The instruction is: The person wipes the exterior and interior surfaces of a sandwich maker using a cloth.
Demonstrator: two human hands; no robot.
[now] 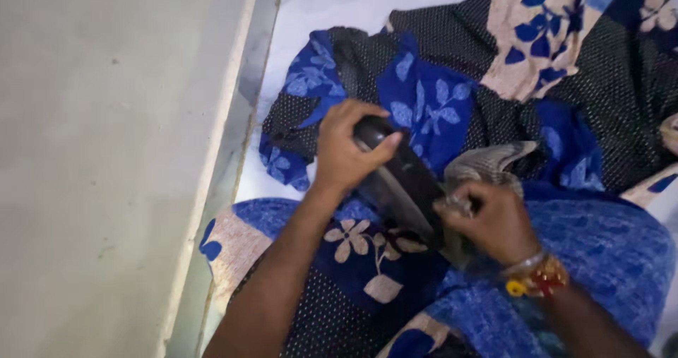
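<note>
**While both hands grip: dark elongated item wiped over patterned fabric**

As I read this from the head camera, the left hand (346, 153) is closed around the rounded upper end of a dark elongated object (399, 181), thumb laid along its top. The right hand (494, 220) is curled shut at the lower end, pinching a grey-brown cloth (491, 162) against the object; bangles (533, 277) sit on that wrist.

Handling note, my judgement: the step in hand looks like rubbing or wiping the object with the cloth. To do it well, I would keep the left grip firm as the anchor, keep the object tilted as it is, and draw the cloth along the length in even strokes, with the fingers kept clear of any edge. If it is a sandal or a tool I cannot tell; motion blur hides the detail.

Item description: black, smooth, slightly glossy, with a paler sheen along the middle; long and narrow, rounded at the top end, lower end hidden under the right hand and the cloth.

Location: held in the air between both hands, slanting from upper left to lower right, above the person's lap, which is covered in blue, black and beige floral fabric (367, 266). More of the same fabric (551, 40) lies spread on a white floor (332, 5). A pale wall (106, 153) fills the left side.
</note>
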